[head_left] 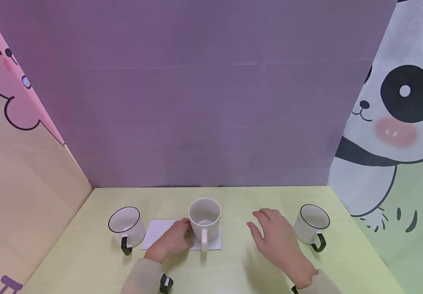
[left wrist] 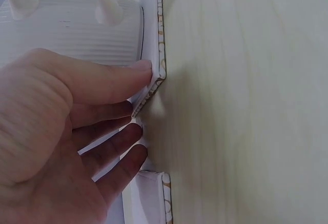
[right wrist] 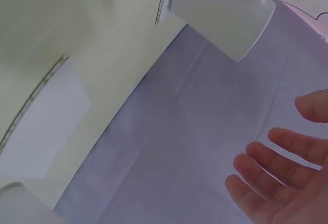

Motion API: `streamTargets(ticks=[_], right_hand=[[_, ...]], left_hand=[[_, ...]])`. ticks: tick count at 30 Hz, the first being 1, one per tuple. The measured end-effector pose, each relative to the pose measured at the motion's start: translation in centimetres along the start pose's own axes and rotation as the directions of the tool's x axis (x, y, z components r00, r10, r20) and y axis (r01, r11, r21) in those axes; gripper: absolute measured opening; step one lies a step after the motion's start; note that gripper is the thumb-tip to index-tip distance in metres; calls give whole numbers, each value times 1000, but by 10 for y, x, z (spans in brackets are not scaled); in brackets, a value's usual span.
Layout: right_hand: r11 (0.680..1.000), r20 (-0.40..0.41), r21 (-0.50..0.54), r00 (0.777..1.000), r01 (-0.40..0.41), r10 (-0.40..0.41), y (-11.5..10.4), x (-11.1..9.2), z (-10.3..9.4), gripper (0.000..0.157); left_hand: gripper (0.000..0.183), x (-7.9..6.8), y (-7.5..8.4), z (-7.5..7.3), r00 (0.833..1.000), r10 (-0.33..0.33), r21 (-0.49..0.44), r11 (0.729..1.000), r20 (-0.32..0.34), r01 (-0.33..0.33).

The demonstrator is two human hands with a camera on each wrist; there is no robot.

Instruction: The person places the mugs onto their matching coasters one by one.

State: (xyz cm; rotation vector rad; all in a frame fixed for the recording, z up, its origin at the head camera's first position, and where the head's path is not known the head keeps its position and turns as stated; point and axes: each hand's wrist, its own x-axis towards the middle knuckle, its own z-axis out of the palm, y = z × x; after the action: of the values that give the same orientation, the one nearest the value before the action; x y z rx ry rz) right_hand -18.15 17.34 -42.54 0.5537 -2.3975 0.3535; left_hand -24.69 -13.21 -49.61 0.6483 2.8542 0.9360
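Observation:
A white mug [head_left: 204, 218] stands upright on a flat white board [left wrist: 149, 8], its handle toward me. My left hand [head_left: 176, 239] is at the mug's left side, with the thumb tip at the board's near left corner and the other fingers extended along its left edge. Part of a second white board [head_left: 158, 228] shows to the left; the gap between the boards is hidden behind this hand. My right hand [head_left: 275, 239] hovers with spread, relaxed fingers [right wrist: 287, 165] and nothing in them. Another white board [right wrist: 48, 119] shows in the right wrist view, mostly covered by that hand from the head.
A white mug with black rim and handle [head_left: 127, 224] stands at the left, and a similar mug [head_left: 312, 224] at the right beside my right hand. A purple backdrop [head_left: 211, 122] rises behind the pale table [head_left: 226, 269], with printed side walls left and right.

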Motion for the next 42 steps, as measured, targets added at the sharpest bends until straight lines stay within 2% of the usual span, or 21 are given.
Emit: streamTargets(ticks=[10,20,32,35,42], right_hand=[[999,-72,-26,997,38,-40,23,-10,-4,23],[998,-45,-67,999,-9,6,43,-25,-16,24],[996,-74,-85,997,-20,13,65,-39,-27,24],[994,-65,-97,997,-46,40,72,-43,-31,23],[977,-17,-119,985,-175,174,90,-54,-40,25]], left_hand=[[49,1,-1,1,1000,-1,-7,1000,8,1],[51,0,-4,4,1000,-24,-22,999,18,24],[49,0,-3,2,999,-31,-18,999,8,31],[49,0,-3,2,1000,-27,-14,1000,8,27],[49,0,-2,2,1000,-26,-16,1000,6,27]])
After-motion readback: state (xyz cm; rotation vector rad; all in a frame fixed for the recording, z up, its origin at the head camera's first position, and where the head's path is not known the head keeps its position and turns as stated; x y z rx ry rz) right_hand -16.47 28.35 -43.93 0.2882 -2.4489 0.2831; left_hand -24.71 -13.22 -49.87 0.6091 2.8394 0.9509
